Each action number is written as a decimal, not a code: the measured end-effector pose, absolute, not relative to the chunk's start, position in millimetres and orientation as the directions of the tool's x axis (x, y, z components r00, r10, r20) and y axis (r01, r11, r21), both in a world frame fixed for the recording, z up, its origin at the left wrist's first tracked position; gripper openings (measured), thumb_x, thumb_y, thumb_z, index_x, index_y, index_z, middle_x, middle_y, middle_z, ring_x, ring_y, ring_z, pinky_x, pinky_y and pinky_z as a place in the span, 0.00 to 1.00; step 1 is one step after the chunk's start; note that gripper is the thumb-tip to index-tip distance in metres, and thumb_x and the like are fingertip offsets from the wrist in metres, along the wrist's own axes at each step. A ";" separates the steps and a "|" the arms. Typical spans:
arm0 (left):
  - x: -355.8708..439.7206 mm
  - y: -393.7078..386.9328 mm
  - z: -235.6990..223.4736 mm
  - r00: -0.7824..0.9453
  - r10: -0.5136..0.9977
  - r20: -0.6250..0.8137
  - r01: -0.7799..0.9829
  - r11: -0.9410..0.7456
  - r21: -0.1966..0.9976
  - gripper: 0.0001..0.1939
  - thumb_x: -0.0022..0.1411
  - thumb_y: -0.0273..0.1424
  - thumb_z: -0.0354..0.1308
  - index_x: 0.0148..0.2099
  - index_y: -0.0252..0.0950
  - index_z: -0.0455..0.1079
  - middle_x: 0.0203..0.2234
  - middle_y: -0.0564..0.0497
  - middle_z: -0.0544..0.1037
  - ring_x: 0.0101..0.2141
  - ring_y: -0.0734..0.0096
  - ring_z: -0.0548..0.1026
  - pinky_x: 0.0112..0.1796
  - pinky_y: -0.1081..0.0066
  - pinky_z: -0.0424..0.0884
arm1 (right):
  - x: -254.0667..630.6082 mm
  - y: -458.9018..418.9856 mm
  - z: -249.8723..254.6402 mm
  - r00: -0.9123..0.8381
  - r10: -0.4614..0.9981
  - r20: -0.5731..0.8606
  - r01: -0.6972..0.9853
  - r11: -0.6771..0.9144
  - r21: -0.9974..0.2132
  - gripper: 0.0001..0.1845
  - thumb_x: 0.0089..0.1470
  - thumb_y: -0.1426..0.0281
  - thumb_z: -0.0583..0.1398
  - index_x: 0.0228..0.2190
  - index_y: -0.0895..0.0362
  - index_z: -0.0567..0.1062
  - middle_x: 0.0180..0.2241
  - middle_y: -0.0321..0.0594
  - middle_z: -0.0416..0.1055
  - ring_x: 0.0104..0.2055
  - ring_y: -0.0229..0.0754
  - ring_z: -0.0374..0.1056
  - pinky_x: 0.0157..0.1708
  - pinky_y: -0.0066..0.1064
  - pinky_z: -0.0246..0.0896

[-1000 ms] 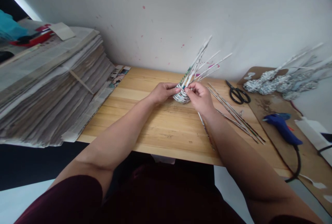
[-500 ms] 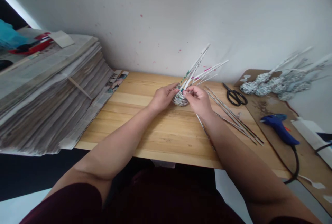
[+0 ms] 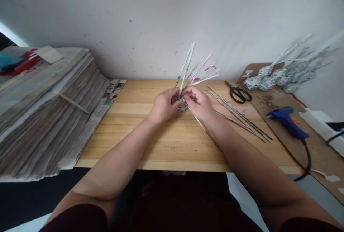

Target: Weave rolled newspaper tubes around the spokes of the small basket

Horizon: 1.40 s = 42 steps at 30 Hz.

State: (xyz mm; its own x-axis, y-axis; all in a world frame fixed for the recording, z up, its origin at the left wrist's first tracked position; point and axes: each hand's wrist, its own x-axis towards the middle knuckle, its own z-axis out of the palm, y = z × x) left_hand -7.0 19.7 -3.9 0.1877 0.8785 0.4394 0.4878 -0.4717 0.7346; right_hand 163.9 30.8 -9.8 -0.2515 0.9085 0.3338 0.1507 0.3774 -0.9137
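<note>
A small woven piece of rolled newspaper tubes point(image 3: 182, 106) sits on the wooden table point(image 3: 150, 135), with several long paper spokes point(image 3: 193, 69) fanning up toward the wall. My left hand point(image 3: 163, 105) is closed around its left side. My right hand point(image 3: 198, 103) is closed on its right side, fingers pinching a paper tube; a thin tube point(image 3: 200, 126) runs back under that wrist. The woven base is mostly hidden between my hands.
A tall stack of newspapers point(image 3: 45, 110) fills the left. Right of my hands lie loose paper tubes point(image 3: 239, 115), black scissors point(image 3: 239, 94), a blue glue gun point(image 3: 287, 122) with cord on a brown board point(image 3: 317, 153), and finished woven pieces point(image 3: 276, 77).
My hands and the woven piece drew closer to me and slightly left; the spokes swung more upright. My hands closed in tighter, hiding most of the base.
</note>
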 end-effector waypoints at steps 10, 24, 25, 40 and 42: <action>-15.5 23.7 -2.4 0.125 0.957 0.262 0.394 -0.290 0.872 0.12 0.51 0.27 0.70 0.39 0.35 0.76 0.25 0.55 0.76 0.25 0.76 0.69 0.29 0.73 0.64 | 172.3 28.0 -5.3 -0.317 0.882 0.348 0.189 0.419 -0.888 0.08 0.49 0.74 0.62 0.33 0.53 0.69 0.32 0.35 0.75 0.34 0.40 0.73 0.38 0.33 0.67; -22.2 29.2 -0.6 0.179 0.963 0.201 0.357 -0.254 0.899 0.13 0.49 0.32 0.71 0.38 0.34 0.76 0.24 0.54 0.77 0.23 0.77 0.68 0.26 0.74 0.63 | 184.6 30.6 3.4 -0.428 0.792 0.434 0.437 0.602 -0.668 0.02 0.54 0.73 0.65 0.32 0.55 0.77 0.36 0.40 0.78 0.40 0.44 0.74 0.44 0.37 0.67; -22.6 30.0 -1.5 0.202 0.959 0.198 0.340 -0.258 0.904 0.14 0.50 0.34 0.71 0.38 0.34 0.76 0.25 0.52 0.78 0.24 0.76 0.69 0.27 0.73 0.64 | 185.0 30.9 3.4 -0.431 0.792 0.432 0.439 0.602 -0.667 0.02 0.55 0.73 0.64 0.32 0.55 0.77 0.36 0.40 0.78 0.40 0.43 0.74 0.43 0.37 0.67; -18.6 24.5 -0.1 0.204 0.941 0.271 0.377 -0.331 0.865 0.08 0.60 0.34 0.62 0.35 0.36 0.68 0.22 0.56 0.71 0.23 0.77 0.66 0.26 0.74 0.61 | 183.9 28.2 8.9 -0.452 0.775 0.441 0.540 0.632 -0.556 0.05 0.56 0.77 0.61 0.30 0.55 0.74 0.34 0.40 0.75 0.35 0.42 0.70 0.38 0.34 0.61; -19.5 26.0 -1.1 0.207 0.945 0.255 0.343 -0.314 0.886 0.08 0.60 0.34 0.62 0.36 0.35 0.70 0.24 0.54 0.73 0.24 0.76 0.68 0.28 0.74 0.63 | 184.1 28.1 8.9 -0.460 0.771 0.440 0.548 0.637 -0.542 0.05 0.56 0.77 0.61 0.31 0.56 0.74 0.34 0.41 0.74 0.36 0.43 0.70 0.38 0.34 0.61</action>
